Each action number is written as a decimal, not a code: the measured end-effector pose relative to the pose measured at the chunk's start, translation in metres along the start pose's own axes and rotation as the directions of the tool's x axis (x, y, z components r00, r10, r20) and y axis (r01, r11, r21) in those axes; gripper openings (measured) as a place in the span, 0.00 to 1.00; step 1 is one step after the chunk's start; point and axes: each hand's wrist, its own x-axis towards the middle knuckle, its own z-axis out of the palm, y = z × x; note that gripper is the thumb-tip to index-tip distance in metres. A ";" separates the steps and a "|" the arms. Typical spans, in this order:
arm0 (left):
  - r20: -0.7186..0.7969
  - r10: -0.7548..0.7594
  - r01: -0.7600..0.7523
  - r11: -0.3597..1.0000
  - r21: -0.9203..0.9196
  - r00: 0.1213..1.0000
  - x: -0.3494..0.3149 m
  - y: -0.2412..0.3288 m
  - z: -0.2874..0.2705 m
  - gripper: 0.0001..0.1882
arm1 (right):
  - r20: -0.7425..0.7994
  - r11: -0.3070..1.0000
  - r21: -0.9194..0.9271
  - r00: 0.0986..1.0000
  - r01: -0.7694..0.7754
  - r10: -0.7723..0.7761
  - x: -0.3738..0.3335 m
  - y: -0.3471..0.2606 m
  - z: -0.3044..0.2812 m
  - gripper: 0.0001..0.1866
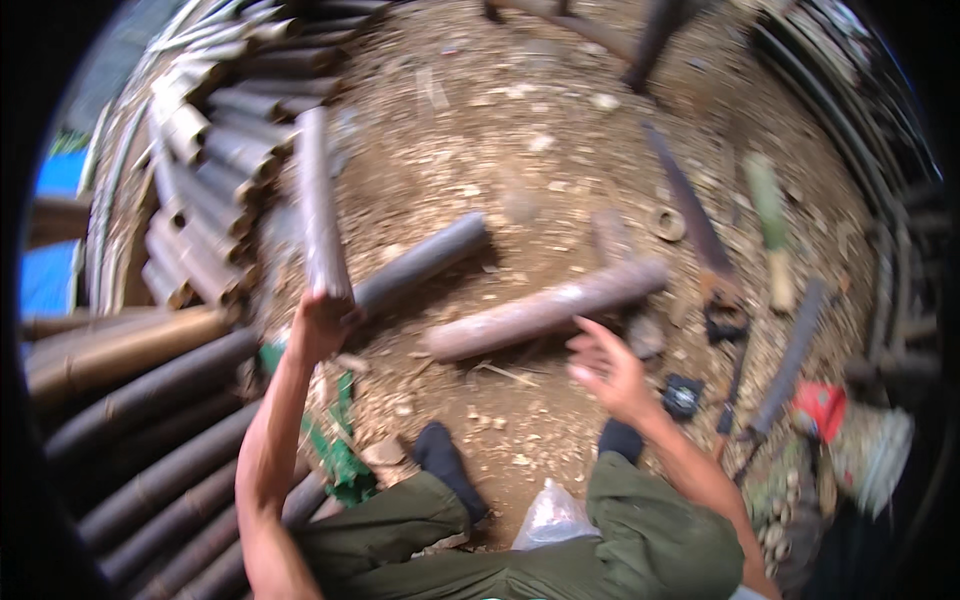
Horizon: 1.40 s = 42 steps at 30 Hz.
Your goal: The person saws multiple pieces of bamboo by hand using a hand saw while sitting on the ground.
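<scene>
My left hand (325, 328) is closed round the near end of a pale greyish bamboo piece (317, 200), which points away from me beside the stacked tubes. Spread fingers show on my right hand (612, 372); it holds nothing. It hovers at the near side of a pinkish-brown bamboo piece (550, 308) lying slantwise on the ground, and I cannot tell whether the fingertips touch it. A darker grey bamboo piece (425, 262) lies between the two, its near end close to my left hand. Motion blurs the picture.
Bamboo tubes are piled at far left (235, 150), and long dark poles (150, 420) lie at near left. On the right are a handsaw (690, 205), a green bamboo length (768, 210), a long blade (790, 360) and a red packet (820, 408). Wood chips (480, 90) litter the dirt.
</scene>
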 end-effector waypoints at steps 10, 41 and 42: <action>0.607 -0.237 -0.608 0.078 0.790 0.758 -0.065 -0.209 0.245 0.50 | 0.014 0.956 0.221 0.979 0.195 -0.203 0.007 -0.038 -0.025 0.60; 0.178 0.210 -0.103 -0.323 0.941 0.961 0.013 -0.060 0.165 0.43 | 0.295 0.201 -0.855 0.768 0.478 -0.568 0.056 0.007 -0.008 0.33; 0.181 0.196 -0.114 -0.312 0.943 0.964 0.015 -0.063 0.177 0.43 | 0.294 0.187 -0.873 0.791 0.451 -0.536 0.055 0.012 -0.014 0.33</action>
